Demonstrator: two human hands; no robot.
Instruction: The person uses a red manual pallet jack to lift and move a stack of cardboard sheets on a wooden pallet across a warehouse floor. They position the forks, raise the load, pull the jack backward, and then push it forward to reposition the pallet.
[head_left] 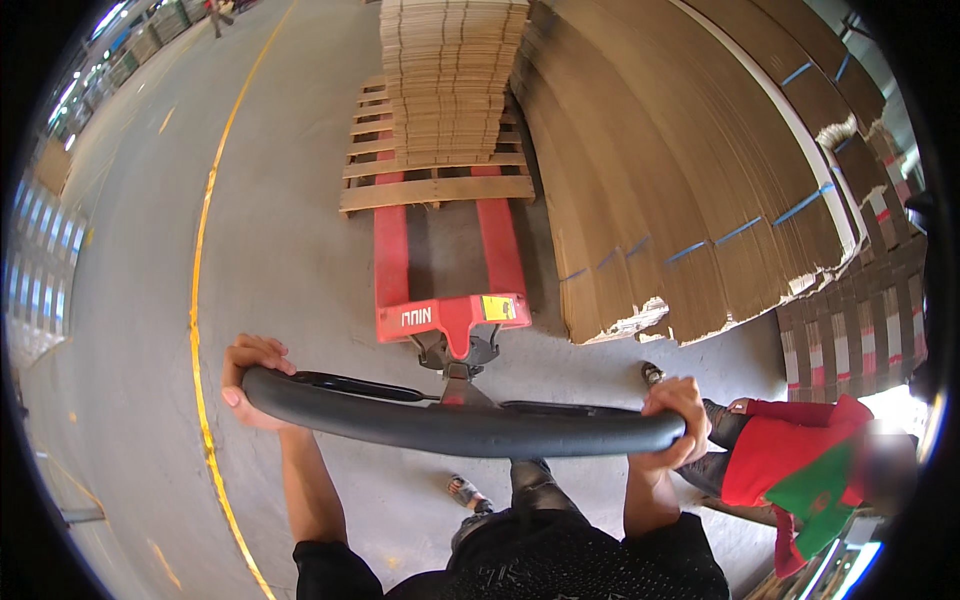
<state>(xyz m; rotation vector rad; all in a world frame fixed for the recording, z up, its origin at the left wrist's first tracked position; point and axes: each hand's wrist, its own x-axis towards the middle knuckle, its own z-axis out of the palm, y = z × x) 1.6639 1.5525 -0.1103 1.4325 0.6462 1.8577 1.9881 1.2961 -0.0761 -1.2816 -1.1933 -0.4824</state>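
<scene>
Both my hands grip the black padded handle (470, 430) of a red pallet jack (392, 255). My left hand (252, 380) wraps round its left end, and my right hand (680, 425) closes round the right end. Ahead, the jack's two red forks reach under a wooden pallet (440, 190). On that pallet stands a tall stack of flat brown cardboard (450, 90). Part of the forks is hidden beneath the slats.
Close on the right stands a big block of cardboard sheets (680, 180) with blue straps and torn edges. A person in red and green (800, 470) is near my right side. A yellow floor line (203, 220) runs along the left. More stacks (45, 260) stand far left.
</scene>
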